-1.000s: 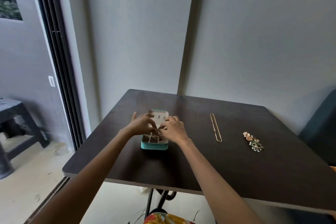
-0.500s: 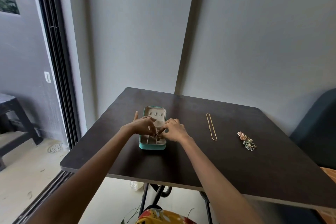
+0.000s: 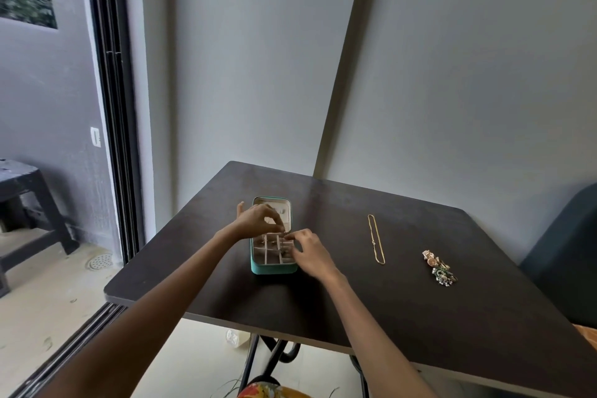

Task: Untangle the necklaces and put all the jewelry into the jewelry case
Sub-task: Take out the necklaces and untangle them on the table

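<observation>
1. Jewelry case (image 3: 273, 268), teal with a pale divided inside, sits open on the dark table (image 3: 403, 317) toward its left side, lid laid flat at the far end.
2. Left hand (image 3: 258, 220) hovers over the hinge area, thumb and fingers curled into a pinch on something tiny. Can't make out what it is.
3. Right hand (image 3: 308, 252) is at the case's right edge, fingertips reaching in over the compartments; whether it's gripping anything, can't tell.
4. Gold necklace (image 3: 375, 239) lies stretched out straight on the table, well right of the case.
5. Small jewelry pile (image 3: 439, 268) sits further right, apart from the necklace.
</observation>
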A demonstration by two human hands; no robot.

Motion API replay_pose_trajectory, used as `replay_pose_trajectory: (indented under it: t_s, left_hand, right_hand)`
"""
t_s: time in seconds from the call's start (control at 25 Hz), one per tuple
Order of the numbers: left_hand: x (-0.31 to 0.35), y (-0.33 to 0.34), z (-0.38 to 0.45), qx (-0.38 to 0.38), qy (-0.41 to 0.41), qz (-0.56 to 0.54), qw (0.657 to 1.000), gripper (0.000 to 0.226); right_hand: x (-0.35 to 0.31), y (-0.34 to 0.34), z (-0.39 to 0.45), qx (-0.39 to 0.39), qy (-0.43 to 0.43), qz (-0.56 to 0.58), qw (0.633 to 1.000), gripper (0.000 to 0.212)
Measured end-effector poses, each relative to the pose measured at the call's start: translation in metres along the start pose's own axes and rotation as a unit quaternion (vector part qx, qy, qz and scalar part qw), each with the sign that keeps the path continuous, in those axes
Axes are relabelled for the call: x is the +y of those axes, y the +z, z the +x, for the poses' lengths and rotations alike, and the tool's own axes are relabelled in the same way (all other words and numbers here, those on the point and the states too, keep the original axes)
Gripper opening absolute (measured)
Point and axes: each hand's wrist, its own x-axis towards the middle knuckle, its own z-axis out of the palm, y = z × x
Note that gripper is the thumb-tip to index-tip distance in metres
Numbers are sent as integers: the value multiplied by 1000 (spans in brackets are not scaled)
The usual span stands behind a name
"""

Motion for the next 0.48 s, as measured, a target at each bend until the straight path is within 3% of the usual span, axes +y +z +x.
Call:
replay_pose_trajectory:
  t_s: [0.12,0.24,0.36,0.48]
  left_hand:
    - [5,-15,1,19,9,-148,989,12]
    - [13,-31,0,19,38,-319,947,8]
    - [18,-42,0,37,70,-354,932,11]
    - [19,-46,4,27,81,-402,912,13]
  right_hand:
    - [0,-4,3,29,-1,50,998,30]
    - [-6,-13,11,73,4,146,987,26]
    - [-16,-29,15,99,24,285,953,25]
    - [-24,-46,19,67,19,378,923,25]
